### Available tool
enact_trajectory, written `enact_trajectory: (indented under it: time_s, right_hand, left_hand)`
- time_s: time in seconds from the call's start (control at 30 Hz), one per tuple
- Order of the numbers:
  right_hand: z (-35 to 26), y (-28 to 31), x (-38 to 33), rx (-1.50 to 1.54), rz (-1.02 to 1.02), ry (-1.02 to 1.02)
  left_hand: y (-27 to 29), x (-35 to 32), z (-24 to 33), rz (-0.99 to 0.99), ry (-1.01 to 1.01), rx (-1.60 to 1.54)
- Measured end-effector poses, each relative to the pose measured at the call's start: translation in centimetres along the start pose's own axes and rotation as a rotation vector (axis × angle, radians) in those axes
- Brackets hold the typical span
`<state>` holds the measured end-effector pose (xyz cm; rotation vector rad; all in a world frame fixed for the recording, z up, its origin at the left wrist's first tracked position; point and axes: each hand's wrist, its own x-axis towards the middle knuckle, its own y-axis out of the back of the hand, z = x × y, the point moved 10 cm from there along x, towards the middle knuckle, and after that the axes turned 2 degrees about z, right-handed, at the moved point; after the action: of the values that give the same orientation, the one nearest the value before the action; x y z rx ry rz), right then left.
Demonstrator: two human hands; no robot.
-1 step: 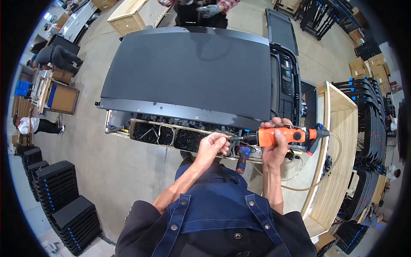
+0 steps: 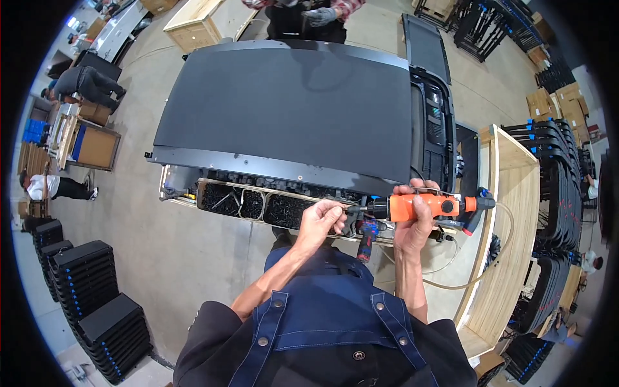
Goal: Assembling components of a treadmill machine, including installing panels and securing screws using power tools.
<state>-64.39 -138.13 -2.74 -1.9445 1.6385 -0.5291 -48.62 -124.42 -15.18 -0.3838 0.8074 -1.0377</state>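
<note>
Orange driver [image 2: 425, 208]: in the head view it lies level, right of centre, wrapped in the right hand [image 2: 422, 226]. The left hand [image 2: 316, 222] is nearly closed, pinching the bit [image 2: 360, 209]; any fastener there is too small to tell. The bit sits below the lower edge of the panel [image 2: 284, 109]; work looks under way, the amount left unclear.

From where I stand, whatever the left hand [image 2: 316, 222] has at its fingertips is too small to tell, and the orange pneumatic driver [image 2: 419, 208] hides part of the right hand [image 2: 412, 232]. The grey panel [image 2: 284, 109] covers the parts bins' [image 2: 264, 208] far side; the co-worker [image 2: 306, 22] opposite is cut off above.
</note>
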Motion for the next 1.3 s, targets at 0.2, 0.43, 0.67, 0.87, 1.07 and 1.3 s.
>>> enact_trajectory:
  time_s: [0.2,0.43,0.67,0.87,1.07,1.3]
  right_hand:
    - [2.4,-6.1,-1.9,-0.169,-0.032,0.132]
    - [7.6,-16.7,-2.7,-0.476,-0.299,0.235]
    - [11.7,-20.7,-1.5,-0.571,-0.419,0.186]
    - [13.0,-21.4,-1.7,-0.768,-0.487,0.289]
    - [13.2,-21.4,-1.5,-0.778,-0.406,0.198]
    - [11.2,-20.1,-2.4,-0.506,-0.362,0.124]
  left_hand:
    - [3.8,1.3,-0.5,-0.014,0.315,-0.489]
    - [6.2,4.2,0.9,-0.060,0.502,-0.814]
    - [8.1,2.3,2.9,-0.033,0.492,-0.524]
    - [9.6,-0.8,4.3,-0.194,0.463,-0.268]
    - [11.3,-2.0,6.0,-0.191,0.444,-0.119]
    - [14.8,-2.3,6.4,-0.062,0.420,-0.279]
